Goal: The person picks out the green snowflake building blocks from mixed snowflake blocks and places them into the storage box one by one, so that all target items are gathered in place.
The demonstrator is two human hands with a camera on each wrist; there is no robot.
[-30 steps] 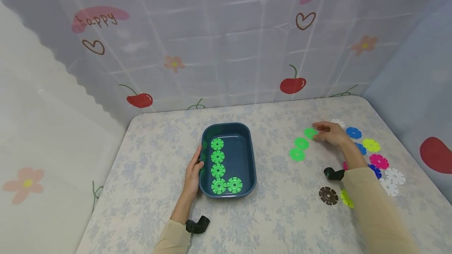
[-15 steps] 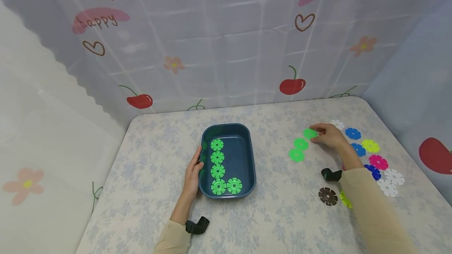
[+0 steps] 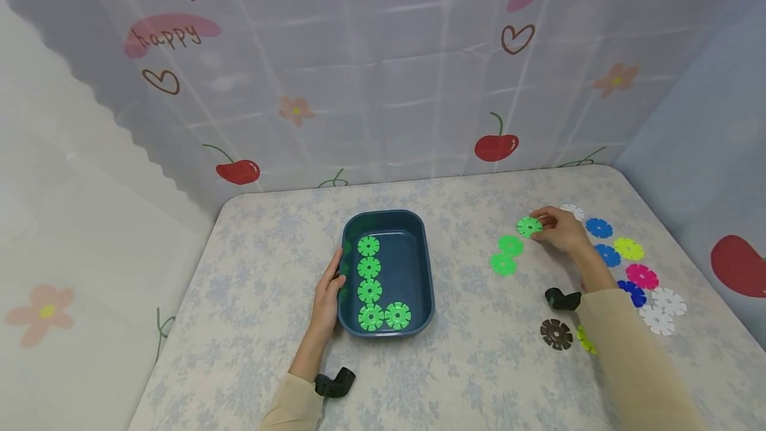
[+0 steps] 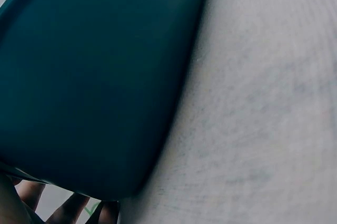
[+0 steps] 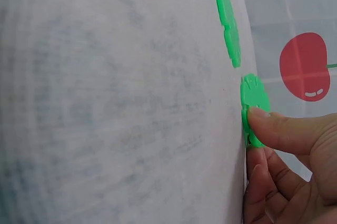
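My right hand pinches a green notched plastic disc between thumb and fingers. In the right wrist view this green disc is tilted up, with the thumb over its near face. Two more green discs lie touching on the cloth, to the left of that hand. My left hand holds the left side of a dark blue tray, thumb at the rim and fingers along the outer wall. Several green discs form an L inside it. The left wrist view is mostly filled by the tray's wall.
Discs of other colours lie at the right: blue, yellow, pink, white and brown. My right sleeve covers part of that group. A printed curtain hangs behind the table.
My right hand has come onto the farthest green disc on the cloth and tilted it up between its fingers. The left hand and the tray have stayed in place.
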